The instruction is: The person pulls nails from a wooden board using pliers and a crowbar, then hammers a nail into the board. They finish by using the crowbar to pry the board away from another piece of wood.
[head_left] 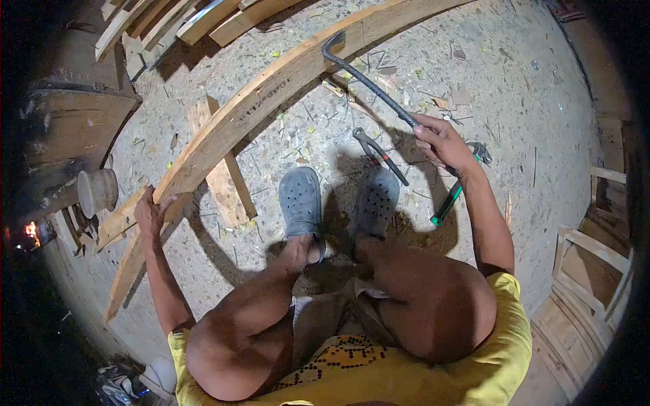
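Note:
A long wooden beam with dark stamped lettering lies across the view and seems to rest on shorter wood pieces. My left hand is closed around its near left end. In my right hand is a dark crowbar, gripped by its straight part. The crowbar's hooked end touches the beam's face near the upper middle. Pincers with dark handles lie on the floor in front of my right shoe. A hammer with a green and black handle lies beneath my right wrist, partly hidden by it.
Under the beam sits a short wood block. Another plank lies at the left, near a round bucket. Stacked timber is at the top left, wooden frames at the right. Loose nails and chips litter the concrete floor. A small fire burns far left.

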Demonstrator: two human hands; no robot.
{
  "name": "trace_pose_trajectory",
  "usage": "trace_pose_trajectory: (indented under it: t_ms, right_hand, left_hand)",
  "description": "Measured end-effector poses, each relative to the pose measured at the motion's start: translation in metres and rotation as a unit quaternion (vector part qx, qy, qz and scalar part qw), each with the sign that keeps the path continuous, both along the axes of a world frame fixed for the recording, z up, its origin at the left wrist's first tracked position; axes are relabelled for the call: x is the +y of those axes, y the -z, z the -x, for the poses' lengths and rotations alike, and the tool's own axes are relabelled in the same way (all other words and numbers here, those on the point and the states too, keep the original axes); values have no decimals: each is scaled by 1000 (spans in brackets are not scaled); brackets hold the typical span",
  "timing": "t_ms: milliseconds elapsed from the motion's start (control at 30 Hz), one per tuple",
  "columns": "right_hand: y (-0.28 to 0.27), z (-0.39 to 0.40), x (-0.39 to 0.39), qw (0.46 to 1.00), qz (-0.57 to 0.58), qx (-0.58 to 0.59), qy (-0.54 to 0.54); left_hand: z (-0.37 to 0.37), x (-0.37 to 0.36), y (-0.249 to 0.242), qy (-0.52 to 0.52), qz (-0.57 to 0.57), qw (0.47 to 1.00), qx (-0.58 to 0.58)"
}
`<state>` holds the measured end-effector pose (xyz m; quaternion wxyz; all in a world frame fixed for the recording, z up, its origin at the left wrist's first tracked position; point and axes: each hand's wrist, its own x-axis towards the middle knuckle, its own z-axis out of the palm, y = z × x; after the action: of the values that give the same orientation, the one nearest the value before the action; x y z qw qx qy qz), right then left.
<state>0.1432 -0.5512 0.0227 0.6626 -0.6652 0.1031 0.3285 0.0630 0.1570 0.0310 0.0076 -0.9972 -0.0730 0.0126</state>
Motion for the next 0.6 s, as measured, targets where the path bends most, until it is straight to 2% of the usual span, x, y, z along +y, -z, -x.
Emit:
trace_pose_trajectory:
  t_ms: [167,233,267,300,333,367,400,433,500,533,600]
  right_hand:
    - [12,-9,-11,999,14,-31,-16]
    - [-5,6,9,998,53,-26,-3]
    - [30,18,10,996,68,-58,20]
    - [24,32,41,982,109,-151,43]
    - [13,43,54,998,-12,-3,61]
    - [49,63,84,956,78,-278,52]
    - [82,82,119,959,-61,-204,187]
    - [73,85,139,959,-62,-205,185]
    - [53,88,162,967,-126,12,223]
    - [67,91,161,964,-129,16,230]
    - [103,92,145,968,-98,-99,207]
  left_hand:
    - [-1,14,9,-29,-9,999,11]
    - [4,15,14,-30,-2,1000,1]
    - [7,17,16,-12,-10,1000,-25]
    - [7,17,19,5,-17,998,-54]
    - [6,8,14,1,-15,998,-55]
    - [1,-8,-2,-47,-20,999,15]
    - [-2,-17,-11,-94,-26,992,83]
    - [-1,-18,-10,-96,-26,992,82]
    - [-4,-17,-10,-99,-43,990,88]
    - [-4,-11,-6,-92,-47,990,91]
    - [1,-1,2,-72,-47,994,62]
